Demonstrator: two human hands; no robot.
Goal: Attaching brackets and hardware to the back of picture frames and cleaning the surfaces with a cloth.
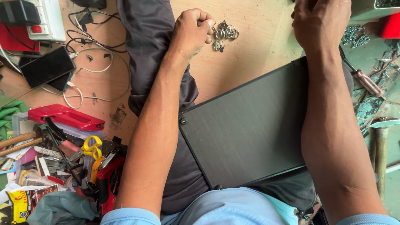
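My left hand is curled into a fist on the wooden board, its fingertips against a small pile of metal rings; whether a ring is pinched I cannot tell. My right hand rests at the top edge beyond a flat black panel that lies across my lap. Its fingers are bent away from me and hidden. A dark grey cloth lies under my left forearm. A brown-handled screwdriver lies just right of my right wrist, its shaft running under the hand.
A white power strip, a black phone and white cable lie at upper left. Lower left is a heap of tools with a red tool, yellow-handled scissors and wooden handles. Loose screws lie at upper right.
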